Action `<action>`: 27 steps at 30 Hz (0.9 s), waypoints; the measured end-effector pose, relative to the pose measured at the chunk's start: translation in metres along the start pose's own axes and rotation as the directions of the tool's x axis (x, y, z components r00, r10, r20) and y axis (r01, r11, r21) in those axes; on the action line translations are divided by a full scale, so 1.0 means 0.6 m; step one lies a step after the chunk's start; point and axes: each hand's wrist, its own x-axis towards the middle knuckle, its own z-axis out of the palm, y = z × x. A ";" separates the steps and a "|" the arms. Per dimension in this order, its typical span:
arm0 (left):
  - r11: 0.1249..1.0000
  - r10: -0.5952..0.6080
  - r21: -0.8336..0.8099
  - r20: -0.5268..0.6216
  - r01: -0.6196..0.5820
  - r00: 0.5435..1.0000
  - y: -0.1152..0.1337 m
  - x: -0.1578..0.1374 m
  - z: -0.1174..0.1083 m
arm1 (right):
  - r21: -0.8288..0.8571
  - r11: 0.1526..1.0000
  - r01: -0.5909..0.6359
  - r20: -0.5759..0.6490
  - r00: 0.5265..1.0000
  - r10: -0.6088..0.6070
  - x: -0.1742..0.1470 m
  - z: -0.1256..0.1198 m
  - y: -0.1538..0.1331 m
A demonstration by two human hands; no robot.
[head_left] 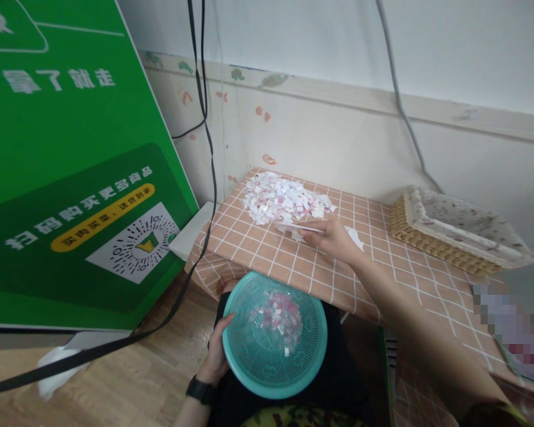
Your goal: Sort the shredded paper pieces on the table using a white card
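A round teal plastic colander [273,373] rests on my lap, just below the table edge. My left hand [220,344] grips its left rim. Small white and pink paper scraps [278,317] lie inside it. Over the table, my right hand [329,237] pinches a thin white card [300,228], seen nearly edge-on, between thumb and fingers. Beyond that hand a heap of cut paper pieces [280,198] spreads across the checked tablecloth [267,249]. A few more white pieces [355,237] show beside my right wrist, partly hidden by it.
A wicker basket with a cloth lining [449,237] stands at the right of the table, near the wall. To the left rises a large green panel [71,148] with white lettering. A black strap [211,178] hangs in front of the table's left end.
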 end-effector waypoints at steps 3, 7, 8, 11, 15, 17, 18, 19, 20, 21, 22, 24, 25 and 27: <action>1.000 -0.025 -0.012 0.030 0.026 0.999 0.000 0.001 -0.001 | -0.045 0.999 0.019 0.046 0.999 -0.016 -0.027 -0.005 -0.011; 1.000 -0.002 -0.016 0.014 0.002 1.000 0.000 0.000 -0.001 | -0.171 0.985 0.032 0.038 0.999 -0.026 -0.062 -0.024 -0.015; 1.000 0.004 -0.013 0.014 -0.004 1.000 0.001 0.000 0.000 | -0.197 0.980 0.014 0.006 1.000 -0.013 -0.065 -0.028 -0.012; 1.000 -0.003 -0.006 0.013 0.003 1.000 0.002 -0.003 0.003 | -0.232 0.968 -0.094 -0.155 0.986 0.059 -0.059 -0.035 0.007; 1.000 0.022 0.008 -0.016 -0.021 1.000 0.004 -0.005 0.005 | -0.163 0.958 -0.238 -0.335 0.926 0.173 -0.034 -0.033 0.037; 1.000 0.017 0.016 -0.017 -0.016 1.000 0.004 -0.004 0.004 | -0.138 0.956 -0.257 -0.357 0.914 0.194 -0.026 -0.033 0.042; 1.000 0.009 0.017 -0.016 -0.009 1.000 0.003 -0.004 0.003 | -0.134 0.957 -0.257 -0.354 0.915 0.196 -0.023 -0.033 0.041; 1.000 0.002 0.015 -0.013 -0.002 1.000 0.003 -0.003 0.003 | -0.134 0.957 -0.258 -0.349 0.916 0.198 -0.022 -0.033 0.038; 1.000 -0.003 0.013 -0.010 0.003 1.000 0.003 -0.003 0.003 | -0.136 0.955 -0.263 -0.339 0.918 0.204 -0.020 -0.033 0.035; 1.000 -0.004 0.011 -0.008 0.004 1.000 0.002 -0.003 0.003 | -0.140 0.953 -0.271 -0.328 0.920 0.213 -0.019 -0.033 0.032; 1.000 -0.005 0.010 -0.005 0.005 1.000 0.002 -0.003 0.003 | -0.143 0.950 -0.279 -0.320 0.921 0.222 -0.017 -0.032 0.030; 1.000 -0.007 0.010 0.002 0.007 1.000 0.003 -0.003 0.004 | -0.131 0.947 -0.294 -0.318 0.917 0.241 -0.014 -0.029 0.028; 1.000 -0.003 0.009 0.003 0.003 1.000 0.003 -0.004 0.004 | -0.116 0.946 -0.302 -0.322 0.913 0.252 -0.013 -0.027 0.028; 1.000 0.011 0.005 -0.001 -0.011 1.000 0.003 -0.004 0.005 | -0.077 0.944 -0.321 -0.337 0.900 0.278 -0.010 -0.023 0.029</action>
